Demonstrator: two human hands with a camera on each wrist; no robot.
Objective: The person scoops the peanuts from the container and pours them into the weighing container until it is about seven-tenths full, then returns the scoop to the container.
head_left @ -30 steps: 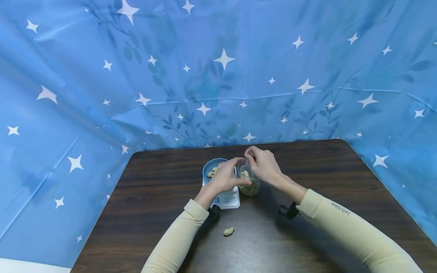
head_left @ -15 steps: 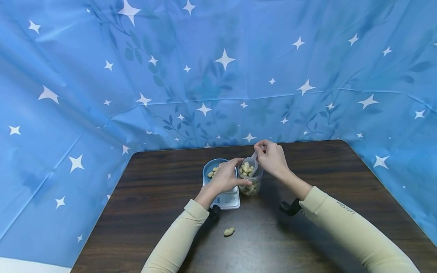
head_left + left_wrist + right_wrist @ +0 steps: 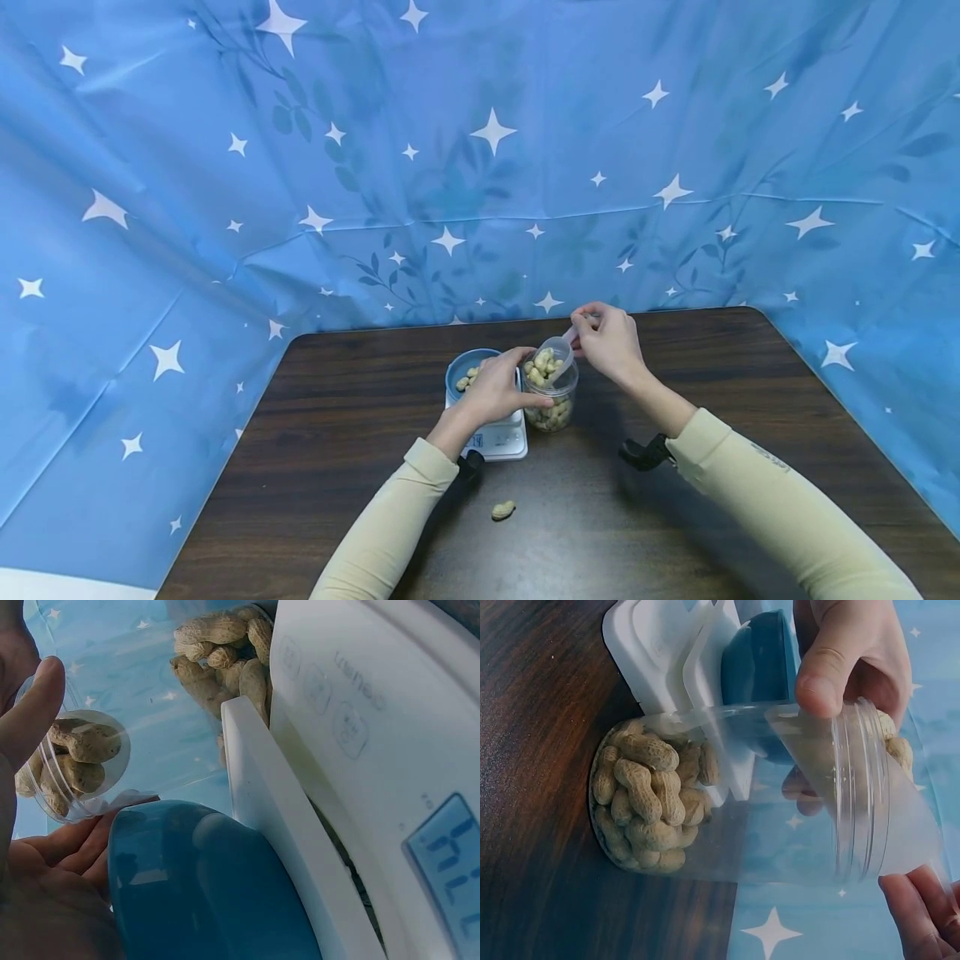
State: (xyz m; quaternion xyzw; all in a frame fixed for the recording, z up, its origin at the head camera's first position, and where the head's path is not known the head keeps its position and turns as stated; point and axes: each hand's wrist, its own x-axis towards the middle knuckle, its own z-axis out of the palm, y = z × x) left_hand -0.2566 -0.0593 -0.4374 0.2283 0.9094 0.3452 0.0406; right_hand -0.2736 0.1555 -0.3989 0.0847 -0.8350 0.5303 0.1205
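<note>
A clear plastic jar [image 3: 780,847] stands on the table, its lower part filled with peanuts [image 3: 649,799]. My left hand [image 3: 493,390] grips it near the threaded rim, thumb on the near side. My right hand [image 3: 613,343] pinches the handle of a translucent scoop [image 3: 559,345], which tilts at the jar's mouth. Several peanuts [image 3: 86,742] lie in the scoop. Behind the left hand, a blue bowl [image 3: 452,377] with some peanuts rests on a white kitchen scale [image 3: 507,444]. The scale's lit display [image 3: 454,851] shows partly in the left wrist view.
One loose peanut [image 3: 503,510] lies on the dark wooden table [image 3: 360,417], nearer the front. A blue curtain [image 3: 480,192] with white stars hangs behind the table and along its sides.
My right hand has moved up and to the right, raising the scoop from inside the jar to its mouth with peanuts in it. The left hand has stayed on the jar.
</note>
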